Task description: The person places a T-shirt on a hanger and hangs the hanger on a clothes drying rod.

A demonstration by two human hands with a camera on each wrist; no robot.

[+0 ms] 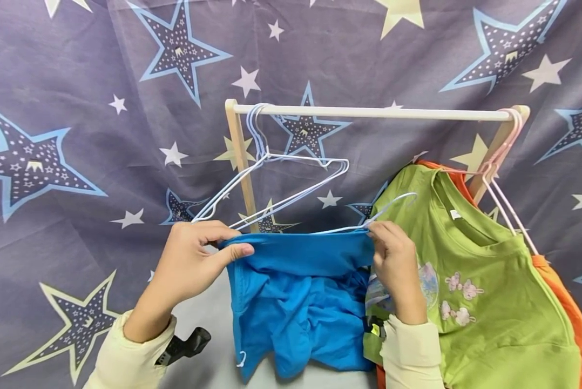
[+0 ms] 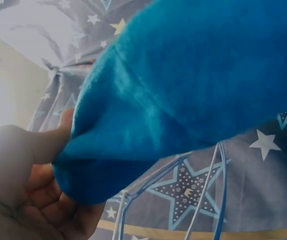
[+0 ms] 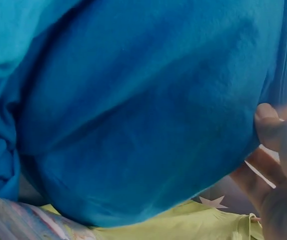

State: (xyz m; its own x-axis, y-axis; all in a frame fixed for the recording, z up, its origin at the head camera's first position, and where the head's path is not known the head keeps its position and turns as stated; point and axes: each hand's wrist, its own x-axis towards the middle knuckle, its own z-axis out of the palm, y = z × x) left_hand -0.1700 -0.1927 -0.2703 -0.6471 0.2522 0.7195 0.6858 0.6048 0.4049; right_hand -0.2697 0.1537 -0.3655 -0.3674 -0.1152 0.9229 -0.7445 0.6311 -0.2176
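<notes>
A blue garment (image 1: 300, 308) hangs in folds between my two hands, its top edge pulled nearly straight. My left hand (image 1: 189, 265) pinches the left end of that edge between thumb and fingers. At the other end, my right hand (image 1: 395, 265) pinches the cloth (image 3: 158, 125). Just behind the edge, a pale blue hanger (image 1: 390, 202) shows its hook and part of its shoulders, close to the right fingertips. The garment hides the rest of this hanger. In the left wrist view, the blue cloth (image 2: 183, 85) bulges past the thumb.
A rack with a white rail (image 1: 369, 112) stands behind. Several pale hangers (image 1: 259, 129) hang at its left end. On the right, pink hangers (image 1: 502, 146) carry a green top (image 1: 495, 302) and an orange garment (image 1: 563, 308). A star-patterned curtain (image 1: 101, 178) covers the back.
</notes>
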